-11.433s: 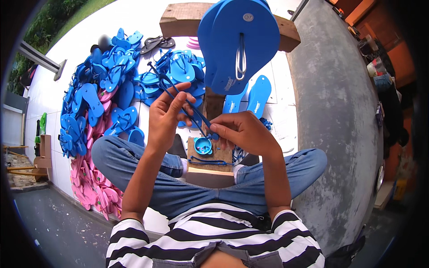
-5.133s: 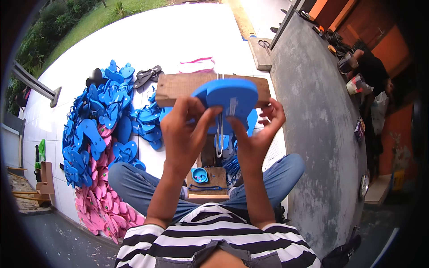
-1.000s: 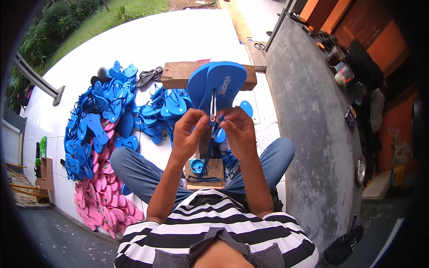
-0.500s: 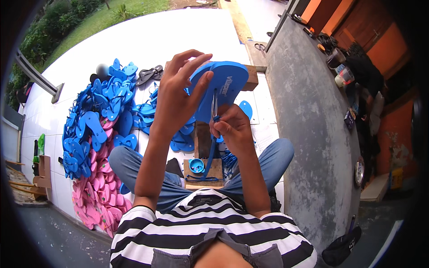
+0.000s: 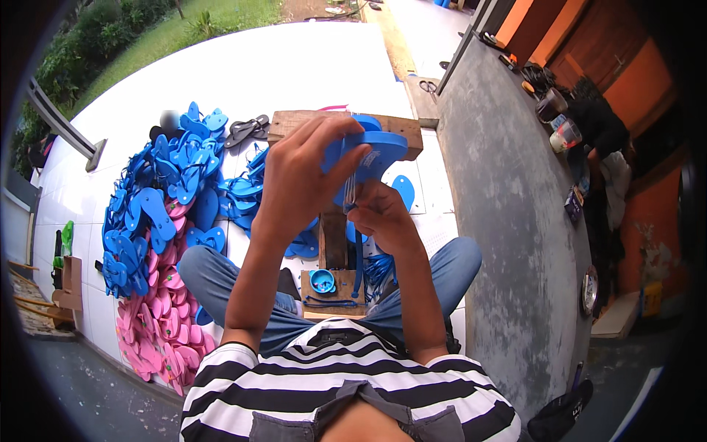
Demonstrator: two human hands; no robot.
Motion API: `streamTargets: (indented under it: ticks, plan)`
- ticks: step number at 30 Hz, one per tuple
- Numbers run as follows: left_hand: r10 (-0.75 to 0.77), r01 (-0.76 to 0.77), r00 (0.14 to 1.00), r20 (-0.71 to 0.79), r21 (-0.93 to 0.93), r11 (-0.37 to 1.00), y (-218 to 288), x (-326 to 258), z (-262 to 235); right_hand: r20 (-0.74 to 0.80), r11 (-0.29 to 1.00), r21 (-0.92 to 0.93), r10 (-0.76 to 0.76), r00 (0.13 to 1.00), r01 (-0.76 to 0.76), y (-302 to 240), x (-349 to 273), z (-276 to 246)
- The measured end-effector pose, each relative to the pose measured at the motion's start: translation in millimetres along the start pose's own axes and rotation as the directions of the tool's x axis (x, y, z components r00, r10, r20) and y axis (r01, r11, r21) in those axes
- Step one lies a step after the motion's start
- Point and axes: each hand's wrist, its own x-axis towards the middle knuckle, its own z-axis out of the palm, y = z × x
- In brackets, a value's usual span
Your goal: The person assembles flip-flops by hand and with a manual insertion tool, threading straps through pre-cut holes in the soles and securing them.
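Observation:
A blue flip-flop sole (image 5: 379,158) is gripped along its left edge by my left hand (image 5: 298,173), fingers over the top and thumb on the near face. The sole is tilted and looks bent. Below it my right hand (image 5: 387,221) is closed in a pinch on a blue flip-flop strap (image 5: 359,269), whose loose end hangs down. A thin, shiny pronged tool (image 5: 350,188) runs from the right fingertips up to the sole. How its tip meets the sole is hidden. Behind the sole stands a T-shaped wooden stand (image 5: 287,124).
A small blue bowl (image 5: 322,281) with little pieces sits on the stand's base, beside loose straps. More straps (image 5: 379,269) lie to the right. Piles of blue flip-flops (image 5: 151,206) and pink flip-flops (image 5: 173,324) cover the left floor. A grey ledge (image 5: 515,221) runs along the right.
The sole has tipped over and bent, showing less of its face. My left fingers, spread before, have closed over it. My right hand has moved slightly left, still pinching the strap.

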Motion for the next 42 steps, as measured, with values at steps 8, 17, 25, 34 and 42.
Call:
streamTargets:
  ticks: [8,17,25,34,42]
  plan:
    - [0.024,-0.024,0.998,0.065,-0.01,1.0,-9,-1,9,0.026,0.985,-0.052,0.164,0.986,-0.163,-20,18,-20]
    - [-0.225,0.226,0.973,0.042,-0.343,0.912,-10,-29,18,-0.28,0.994,0.106,0.003,0.96,0.028,2,-8,18]
    - [-0.241,0.218,0.97,0.03,-0.55,0.806,-13,-54,32,-0.475,0.852,-0.482,-0.449,0.757,0.203,-2,-17,31]
    - [-0.32,0.321,0.936,0.143,-0.718,0.617,-7,-33,44,-0.238,0.755,-0.584,-0.51,0.827,0.298,-18,11,20]
    - [-0.471,0.4,0.87,0.143,-0.765,0.505,28,-54,33,-0.246,0.684,-0.689,-0.533,0.809,0.241,-17,-12,43]
